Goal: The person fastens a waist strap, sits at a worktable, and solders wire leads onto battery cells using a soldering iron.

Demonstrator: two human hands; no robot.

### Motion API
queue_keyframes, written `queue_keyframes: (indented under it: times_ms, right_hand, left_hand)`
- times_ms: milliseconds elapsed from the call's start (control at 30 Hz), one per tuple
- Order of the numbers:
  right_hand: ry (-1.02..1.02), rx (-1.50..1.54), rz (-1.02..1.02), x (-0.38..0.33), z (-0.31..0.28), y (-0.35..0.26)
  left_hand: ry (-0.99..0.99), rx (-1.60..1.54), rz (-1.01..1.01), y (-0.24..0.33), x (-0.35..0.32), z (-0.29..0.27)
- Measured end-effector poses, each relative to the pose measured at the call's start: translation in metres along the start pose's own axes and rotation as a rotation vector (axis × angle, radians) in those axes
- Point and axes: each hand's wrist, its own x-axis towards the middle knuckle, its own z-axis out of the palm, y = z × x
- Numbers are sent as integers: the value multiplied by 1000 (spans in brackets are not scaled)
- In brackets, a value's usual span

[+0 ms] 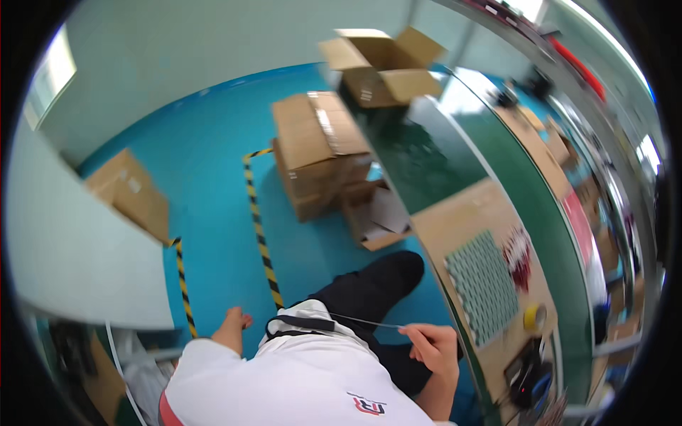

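You pinched a thin, pale cord (pixel 366 321) between the thumb and forefinger of your right hand (pixel 432 348), just left of the pale-green dimpled pad (pixel 483 287) and nearer to you. The cord stretched almost straight, leading away leftward from the pad to the hem of your white cloth shirt (pixel 305 369), across your dark trousers (pixel 359 287). Your left hand (pixel 240 317), well to the left of the pad, hung above the smooth blue floor (pixel 213 241), fingers partly curled; I cannot tell whether it gripped anything.

The pad, roughly rectangular with scalloped edges, lay on the tan, flat surface (pixel 458 213). Just right of it was a loose cluster of slender red-and-white pieces (pixel 517 259); right of its near end stood a ring-shaped yellow tape roll (pixel 528 318). Beyond the pad, an open cardboard box (pixel 366 89) spread its stiff flaps. Left of the pad and farther off, a boxy taped carton (pixel 305 135) stood beside a low open carton (pixel 373 243) holding flat, pale sheets (pixel 389 211).
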Motion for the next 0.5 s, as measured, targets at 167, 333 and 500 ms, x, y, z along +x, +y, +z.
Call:
queue_keyframes:
  times_ms: [167, 333, 500]
  right_hand:
    - [34, -192, -256, 4, 20, 25]
    - [86, -227, -348, 1, 25, 42]
    - [316, -216, -268, 0, 0, 40]
  left_hand:
    - [139, 842, 1342, 73, -145, 63]
    - [-1320, 823, 1694, 38, -491, 126]
    - [-1813, 1499, 1626, -19, -606, 171]
